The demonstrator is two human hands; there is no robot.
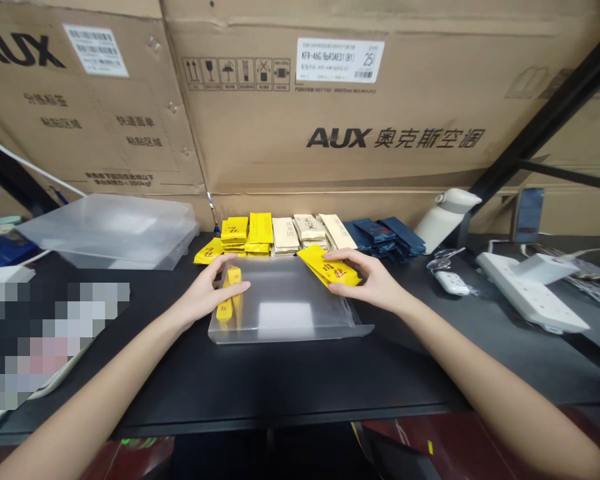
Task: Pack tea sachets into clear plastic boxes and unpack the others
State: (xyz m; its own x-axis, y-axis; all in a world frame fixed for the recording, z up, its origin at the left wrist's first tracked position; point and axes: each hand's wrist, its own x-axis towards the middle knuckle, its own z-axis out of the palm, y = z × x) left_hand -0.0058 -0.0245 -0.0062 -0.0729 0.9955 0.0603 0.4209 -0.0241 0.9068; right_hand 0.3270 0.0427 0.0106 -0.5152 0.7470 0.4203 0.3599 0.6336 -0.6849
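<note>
A clear plastic box (285, 313) lies on the black table in front of me. My left hand (215, 290) is closed on a yellow sachet (229, 293) standing on edge at the box's left end. My right hand (367, 280) grips a small stack of yellow sachets (327, 267) at the box's upper right corner. Behind the box lie rows of yellow sachets (245, 237), cream sachets (305, 233) and dark blue sachets (385, 237).
Stacked clear plastic boxes (115, 230) stand at the back left. A white bottle (445, 217) leans at the back right, beside a white power strip (530, 293) and a small white device (453, 281). Large AUX cardboard cartons (360, 100) wall off the back.
</note>
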